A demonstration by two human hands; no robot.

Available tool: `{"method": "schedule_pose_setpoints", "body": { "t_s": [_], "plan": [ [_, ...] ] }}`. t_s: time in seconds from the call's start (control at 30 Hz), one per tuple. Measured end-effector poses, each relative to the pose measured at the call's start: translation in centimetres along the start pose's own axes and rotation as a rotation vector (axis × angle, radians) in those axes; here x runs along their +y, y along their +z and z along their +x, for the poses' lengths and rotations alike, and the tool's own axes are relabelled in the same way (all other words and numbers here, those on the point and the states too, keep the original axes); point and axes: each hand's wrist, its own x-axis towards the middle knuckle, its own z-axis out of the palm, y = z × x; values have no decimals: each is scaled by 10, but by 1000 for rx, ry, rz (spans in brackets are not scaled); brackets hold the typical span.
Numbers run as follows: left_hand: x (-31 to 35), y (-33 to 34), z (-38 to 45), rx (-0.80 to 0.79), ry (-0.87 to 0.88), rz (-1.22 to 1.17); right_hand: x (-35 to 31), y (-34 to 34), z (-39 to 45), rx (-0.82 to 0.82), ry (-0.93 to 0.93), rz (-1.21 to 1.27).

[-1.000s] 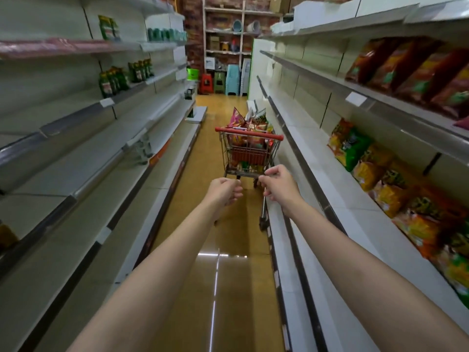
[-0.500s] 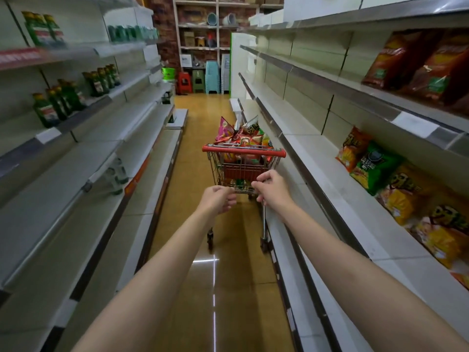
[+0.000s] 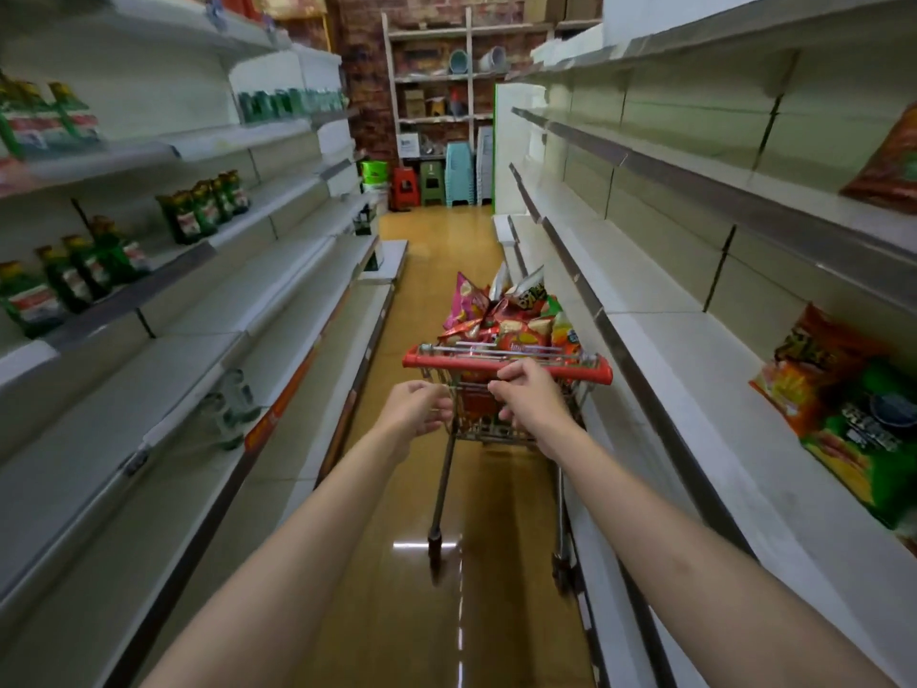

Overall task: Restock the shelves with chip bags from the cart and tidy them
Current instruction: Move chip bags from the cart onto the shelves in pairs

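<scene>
A small wire cart with a red handle (image 3: 593, 372) stands in the aisle ahead of me, close to the right-hand shelving. It is heaped with chip bags (image 3: 501, 325) in red, pink and green. My right hand (image 3: 528, 394) is closed over the middle of the handle. Just below the handle's left end is my left hand (image 3: 422, 407), fingers curled, with nothing visibly in it. On the right shelf (image 3: 660, 340) lie orange and green chip bags (image 3: 843, 409). Another red bag (image 3: 888, 161) sits one shelf higher.
Long white shelves line both sides of the narrow aisle. Green packets (image 3: 198, 211) stand on the left shelves, and clear bottles (image 3: 228, 409) sit lower down. Stacked plastic stools (image 3: 431, 183) and a storage rack close the far end. The floor is glossy brown.
I have come up to the cart, and my right hand has risen and closed on the red handle. My left hand is beside the handle's left end. The shelved chip bags have slid right.
</scene>
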Motion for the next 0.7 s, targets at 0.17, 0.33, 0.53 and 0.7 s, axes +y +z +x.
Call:
{"method": "schedule_pose_setpoints", "body": {
  "t_s": [0.17,0.33,0.53,0.7],
  "plan": [
    [25,40,64,-24,44,17,6,-35,76,-31,-6,-38],
    [22,63,108,-13,-8,32,26,-45,129,-69,33,-62],
    [23,84,159,-54,-53,44,43,-53,176,-73,68,-52],
    [25,109,211,-110,-71,14,53,-61,220,-50,109,-76]
  ]
}}
